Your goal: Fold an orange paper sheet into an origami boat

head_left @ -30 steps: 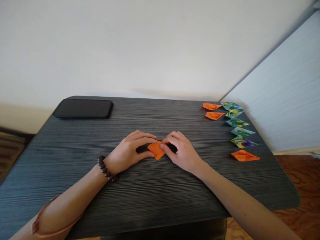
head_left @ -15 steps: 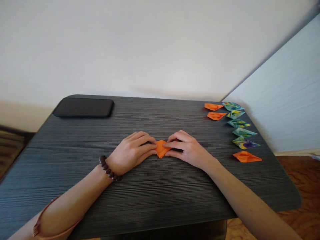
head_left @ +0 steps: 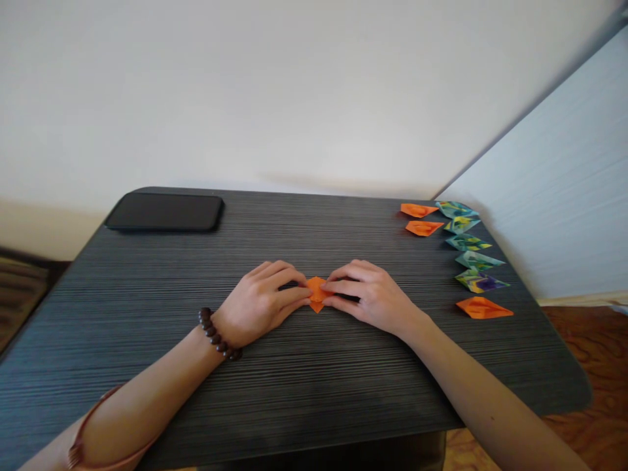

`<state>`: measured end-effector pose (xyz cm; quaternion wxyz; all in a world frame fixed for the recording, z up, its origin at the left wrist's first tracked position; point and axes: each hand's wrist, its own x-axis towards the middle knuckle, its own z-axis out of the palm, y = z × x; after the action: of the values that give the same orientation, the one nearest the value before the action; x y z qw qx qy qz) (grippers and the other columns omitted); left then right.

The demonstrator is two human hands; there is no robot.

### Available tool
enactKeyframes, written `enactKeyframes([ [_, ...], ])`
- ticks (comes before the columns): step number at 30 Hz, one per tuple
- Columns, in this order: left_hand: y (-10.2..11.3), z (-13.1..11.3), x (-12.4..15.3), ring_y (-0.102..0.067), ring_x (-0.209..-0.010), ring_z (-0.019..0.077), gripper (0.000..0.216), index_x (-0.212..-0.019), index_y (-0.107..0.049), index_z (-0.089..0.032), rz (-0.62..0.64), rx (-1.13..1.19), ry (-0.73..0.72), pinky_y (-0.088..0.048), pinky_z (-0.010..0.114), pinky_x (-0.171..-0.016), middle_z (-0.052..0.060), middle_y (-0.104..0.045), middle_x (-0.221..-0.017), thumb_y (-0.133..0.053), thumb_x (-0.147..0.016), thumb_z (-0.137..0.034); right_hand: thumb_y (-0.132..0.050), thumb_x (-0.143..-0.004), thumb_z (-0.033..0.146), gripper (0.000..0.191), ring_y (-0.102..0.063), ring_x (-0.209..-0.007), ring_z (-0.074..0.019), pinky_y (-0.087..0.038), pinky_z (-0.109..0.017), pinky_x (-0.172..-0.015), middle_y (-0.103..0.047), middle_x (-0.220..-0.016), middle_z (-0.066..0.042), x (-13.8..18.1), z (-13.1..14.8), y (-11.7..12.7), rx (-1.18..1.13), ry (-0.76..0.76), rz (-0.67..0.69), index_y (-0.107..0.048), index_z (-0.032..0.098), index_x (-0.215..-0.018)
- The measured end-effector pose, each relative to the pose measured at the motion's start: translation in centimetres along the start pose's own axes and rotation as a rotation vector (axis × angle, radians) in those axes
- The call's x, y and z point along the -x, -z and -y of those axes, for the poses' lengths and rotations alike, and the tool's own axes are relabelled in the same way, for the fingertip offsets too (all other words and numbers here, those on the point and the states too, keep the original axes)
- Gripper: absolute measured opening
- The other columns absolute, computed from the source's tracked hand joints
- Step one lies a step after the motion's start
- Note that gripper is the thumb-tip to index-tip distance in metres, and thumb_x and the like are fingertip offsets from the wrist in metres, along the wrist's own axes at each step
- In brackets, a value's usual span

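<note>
A small folded piece of orange paper (head_left: 317, 289) lies on the dark table between my hands, its lower point facing me. My left hand (head_left: 267, 297), with a dark beaded bracelet at the wrist, pinches the left corner of the paper. On the opposite side, the fingertips of my right hand (head_left: 370, 294) close on the right corner. Fingers cover both side corners, so the folds there are hidden.
At the right edge stand several folded paper boats, blue-green patterned ones (head_left: 479, 261) in a column and an orange one (head_left: 485, 307) nearest me. Two more orange boats (head_left: 424, 227) are beside them. A black phone (head_left: 165, 211) lies at the back left, near the wall (head_left: 294, 91).
A lower flap of the orange paper now shows a crosswise fold above its bottom point. My left fingers have shifted slightly right; the right hand stays nearly in place.
</note>
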<state>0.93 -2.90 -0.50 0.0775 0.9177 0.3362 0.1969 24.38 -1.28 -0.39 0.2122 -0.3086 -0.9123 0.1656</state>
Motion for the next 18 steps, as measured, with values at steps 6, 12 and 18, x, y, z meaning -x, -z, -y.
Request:
enactKeyframes([
  [6, -0.2, -0.6, 0.0, -0.054, -0.090, 0.0187, 0.016, -0.088, -0.066, -0.018, -0.045, -0.005, 0.036, -0.047, 0.034, -0.080, 0.005, -0.063, -0.091, -0.051, -0.087, -0.022, -0.044, -0.092, 0.026, 0.025, -0.053, -0.081, -0.0173, -0.046, -0.034, -0.075, -0.063, -0.091, -0.006, -0.1, 0.7, -0.5, 0.128, -0.017, -0.016, -0.067, 0.016, -0.090],
  [12, -0.5, -0.6, 0.2, -0.052, -0.087, 0.0171, 0.015, -0.090, -0.065, -0.018, -0.053, 0.019, 0.085, -0.047, 0.033, -0.080, 0.005, -0.061, -0.092, -0.051, -0.087, -0.022, -0.044, -0.091, 0.024, 0.020, -0.053, -0.083, -0.0158, -0.048, -0.031, -0.078, -0.055, -0.092, -0.007, -0.1, 1.5, -1.2, 0.012, -0.196, -0.068, -0.062, 0.016, -0.090],
  [18, -0.7, -0.8, 0.2, -0.052, -0.084, 0.0164, 0.015, -0.087, -0.063, -0.016, -0.085, 0.012, 0.167, -0.048, 0.032, -0.078, 0.005, -0.060, -0.089, -0.050, -0.088, -0.025, -0.046, -0.089, 0.023, 0.014, -0.054, -0.081, -0.0149, -0.050, -0.031, -0.077, -0.046, -0.095, -0.007, 0.0, 1.9, -1.8, -0.046, -0.335, -0.100, -0.058, 0.016, -0.089],
])
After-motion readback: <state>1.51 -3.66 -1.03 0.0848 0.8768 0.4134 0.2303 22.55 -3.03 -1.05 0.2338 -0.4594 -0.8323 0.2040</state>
